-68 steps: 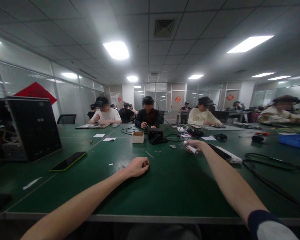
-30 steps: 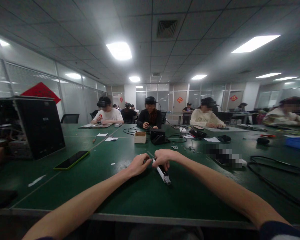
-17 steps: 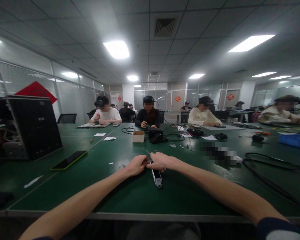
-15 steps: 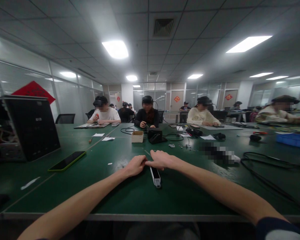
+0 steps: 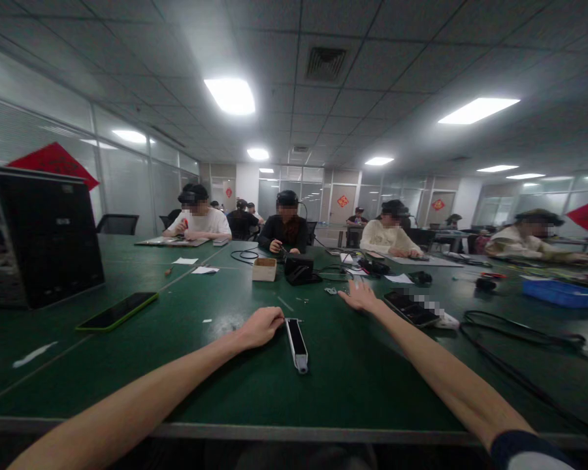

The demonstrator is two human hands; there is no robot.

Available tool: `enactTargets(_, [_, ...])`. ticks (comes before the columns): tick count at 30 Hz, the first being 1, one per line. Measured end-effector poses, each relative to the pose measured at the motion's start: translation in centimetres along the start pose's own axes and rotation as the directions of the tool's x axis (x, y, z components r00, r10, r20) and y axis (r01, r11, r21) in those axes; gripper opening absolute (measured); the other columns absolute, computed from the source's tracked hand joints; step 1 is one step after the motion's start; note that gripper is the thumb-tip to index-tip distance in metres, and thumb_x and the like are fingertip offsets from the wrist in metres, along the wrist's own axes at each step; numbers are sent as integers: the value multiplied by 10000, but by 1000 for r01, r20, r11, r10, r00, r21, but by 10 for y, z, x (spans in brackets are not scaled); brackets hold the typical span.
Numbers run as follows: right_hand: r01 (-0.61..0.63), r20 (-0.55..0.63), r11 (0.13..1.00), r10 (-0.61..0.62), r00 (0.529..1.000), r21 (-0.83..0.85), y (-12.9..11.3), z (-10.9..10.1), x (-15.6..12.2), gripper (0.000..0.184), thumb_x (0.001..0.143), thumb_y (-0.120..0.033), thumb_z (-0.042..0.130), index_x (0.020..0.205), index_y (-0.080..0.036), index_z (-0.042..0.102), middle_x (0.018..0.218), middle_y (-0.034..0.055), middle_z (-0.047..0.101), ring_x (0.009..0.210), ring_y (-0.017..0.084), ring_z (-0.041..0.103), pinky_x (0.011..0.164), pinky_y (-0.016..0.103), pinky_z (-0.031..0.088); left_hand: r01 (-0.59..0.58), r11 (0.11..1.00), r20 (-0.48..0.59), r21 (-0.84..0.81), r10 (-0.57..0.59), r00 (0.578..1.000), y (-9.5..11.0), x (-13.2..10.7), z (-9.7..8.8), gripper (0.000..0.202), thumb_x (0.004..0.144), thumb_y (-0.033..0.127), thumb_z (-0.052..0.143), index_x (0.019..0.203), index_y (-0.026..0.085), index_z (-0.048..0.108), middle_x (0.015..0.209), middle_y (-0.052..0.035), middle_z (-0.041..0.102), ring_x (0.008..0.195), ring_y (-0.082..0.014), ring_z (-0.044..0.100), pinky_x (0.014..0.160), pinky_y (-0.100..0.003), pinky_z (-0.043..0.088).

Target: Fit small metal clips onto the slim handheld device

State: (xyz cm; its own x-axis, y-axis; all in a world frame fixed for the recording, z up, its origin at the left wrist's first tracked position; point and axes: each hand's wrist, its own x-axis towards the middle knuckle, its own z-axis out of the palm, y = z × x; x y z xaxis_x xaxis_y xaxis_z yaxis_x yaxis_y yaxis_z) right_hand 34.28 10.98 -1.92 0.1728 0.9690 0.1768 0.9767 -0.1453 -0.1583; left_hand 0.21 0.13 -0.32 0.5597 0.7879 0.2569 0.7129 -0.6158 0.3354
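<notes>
A slim white device with a long black face (image 5: 296,343) lies on the green table (image 5: 215,385) in front of me, its narrow grey tip pointing toward me. My left hand (image 5: 263,326) rests just left of its far end, fingers curled and closed; what they hold, if anything, is hidden. Farther off to the right, my right hand (image 5: 360,298) is stretched flat over the table with its fingers spread. Close to its fingertips lies a small pale part (image 5: 330,290). Tiny bits (image 5: 302,301) are scattered between the two hands.
A phone with a green edge (image 5: 117,312) and a black computer case (image 5: 44,241) are on the left. Ahead stand a small cardboard box (image 5: 264,269) and a black object (image 5: 301,269). Black cables (image 5: 514,365) and a blue tray (image 5: 563,294) lie right. Several people sit across.
My right hand has left the device and moved right and forward, its fingers now spread. My left hand stays by the device's far end. The view has shifted slightly.
</notes>
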Motion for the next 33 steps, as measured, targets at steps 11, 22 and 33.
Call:
enactTargets(11, [-200, 60, 979, 197, 978, 30, 33, 32, 30, 896, 781, -754, 223, 1444, -153, 211, 1461, 206, 239, 1340, 372, 199, 1047, 514, 139, -12, 1000, -1, -24, 12, 1000, -1, 2, 2, 198, 891, 266, 428, 915, 172, 600, 920, -53, 642, 832, -184, 589, 696, -251, 437])
enactTargets(22, [-125, 100, 985, 114, 988, 118, 36, 42, 60, 907, 803, -742, 182, 1406, -74, 295, 1420, 254, 303, 1313, 358, 292, 1042, 510, 197, -8, 1000, 11, -29, 8, 1000, 0, 1, 2, 195, 892, 266, 431, 920, 171, 600, 916, -51, 635, 823, -179, 589, 686, -250, 437])
enactTargets(33, [117, 102, 965, -143, 984, 233, 12, 48, 86, 858, 832, -722, 142, 1308, -87, 464, 1349, 195, 453, 1220, 302, 448, 997, 387, 328, -12, 1000, -8, 6, 12, 1000, -3, 3, 8, 196, 892, 266, 425, 918, 180, 599, 916, -50, 640, 837, -181, 586, 714, -262, 436])
